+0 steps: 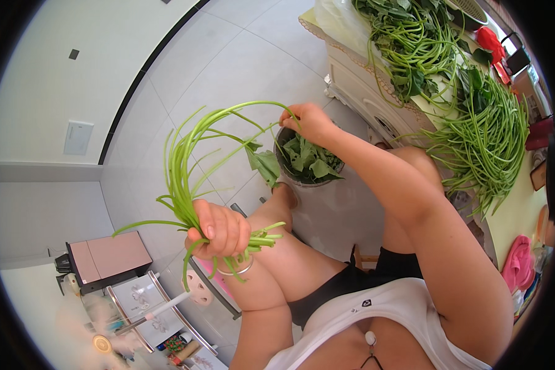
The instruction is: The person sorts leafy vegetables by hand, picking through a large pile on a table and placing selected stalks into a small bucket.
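Note:
A bunch of long green leaf stems is gripped in my left hand, its cut ends poking out to the right of the fist. The stems arch up and over toward my right hand, whose fingers pinch the far end of one or more of them. A green leaf hangs near the arch, left of a bin. Torn green leaves fill that bin, which stands on the floor below my right hand.
At the right, a cabinet with a yellowish top carries a leafy heap of stems and a pile of bare stems. A pink cloth lies nearer. Lower left are a fan and a pink box-shaped appliance.

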A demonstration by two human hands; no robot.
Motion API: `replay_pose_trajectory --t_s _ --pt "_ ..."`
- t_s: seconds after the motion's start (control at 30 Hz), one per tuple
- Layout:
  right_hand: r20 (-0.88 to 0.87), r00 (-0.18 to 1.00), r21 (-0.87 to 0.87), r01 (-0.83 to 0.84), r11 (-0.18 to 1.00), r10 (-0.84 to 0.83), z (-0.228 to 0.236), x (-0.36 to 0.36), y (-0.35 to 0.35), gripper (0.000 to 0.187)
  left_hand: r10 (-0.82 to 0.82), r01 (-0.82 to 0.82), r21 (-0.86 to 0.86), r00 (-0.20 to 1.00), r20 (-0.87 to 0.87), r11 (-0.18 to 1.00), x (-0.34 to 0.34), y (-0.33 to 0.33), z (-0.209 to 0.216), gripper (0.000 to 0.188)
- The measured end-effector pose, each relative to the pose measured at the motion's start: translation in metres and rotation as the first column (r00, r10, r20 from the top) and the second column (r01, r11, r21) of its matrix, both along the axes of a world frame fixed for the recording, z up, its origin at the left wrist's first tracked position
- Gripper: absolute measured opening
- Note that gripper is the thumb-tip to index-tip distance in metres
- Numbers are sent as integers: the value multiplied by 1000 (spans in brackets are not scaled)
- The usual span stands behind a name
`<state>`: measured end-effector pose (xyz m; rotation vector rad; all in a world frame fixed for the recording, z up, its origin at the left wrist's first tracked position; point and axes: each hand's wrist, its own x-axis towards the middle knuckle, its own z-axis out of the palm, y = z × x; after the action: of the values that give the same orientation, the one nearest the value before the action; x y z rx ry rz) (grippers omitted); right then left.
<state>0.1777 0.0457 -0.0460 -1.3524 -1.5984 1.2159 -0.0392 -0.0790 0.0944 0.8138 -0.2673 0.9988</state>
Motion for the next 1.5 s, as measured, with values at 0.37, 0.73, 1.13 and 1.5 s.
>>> replay_pose_trajectory --t_s 0.37,0.73,1.13,1.5 --pt "-262 949 57 -169 984 178 33 -15 -22 27 -182 187 -39 979 95 982 20 -3 0 23" --pt "-353 922 -53 -191 980 161 37 8 -4 21 -68 68 -67 998 7 995 -1 1 -2 26" --pt "129 981 330 -182 926 146 49 21 -3 15 21 -27 -65 996 -91 998 -6 2 -3 24" --pt "-376 927 -125 -57 991 6 41 14 1 17 9 -14 -52 995 -98 999 -4 2 -1 24"
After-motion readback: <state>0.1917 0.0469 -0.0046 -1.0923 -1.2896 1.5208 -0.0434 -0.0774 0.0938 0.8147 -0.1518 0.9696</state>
